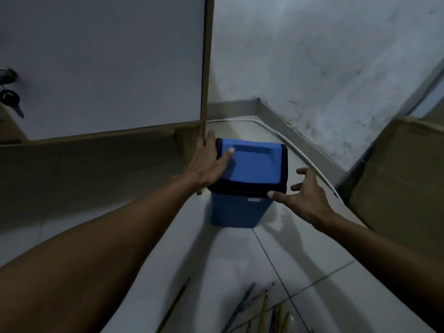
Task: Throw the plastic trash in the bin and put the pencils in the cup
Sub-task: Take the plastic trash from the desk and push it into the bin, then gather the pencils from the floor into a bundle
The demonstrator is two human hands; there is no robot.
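A blue bin point(236, 212) with a blue swing lid point(254, 167) in a dark rim stands on the tiled floor in the middle of the view. My left hand point(209, 162) grips the lid's left side, thumb on top of it. My right hand point(305, 195) is open at the bin's right front corner, its thumb touching the dark rim, fingers spread and holding nothing. Several pencils point(262, 306) lie scattered on the floor at the bottom edge, one more pencil point(175, 304) lying apart to the left. No plastic trash or cup is visible.
A white cabinet door point(103, 63) with keys point(10, 99) in its lock stands at the left, close to the bin. A cardboard box point(398, 169) sits at the right. A white cable point(305, 155) runs along the wall's base behind the bin.
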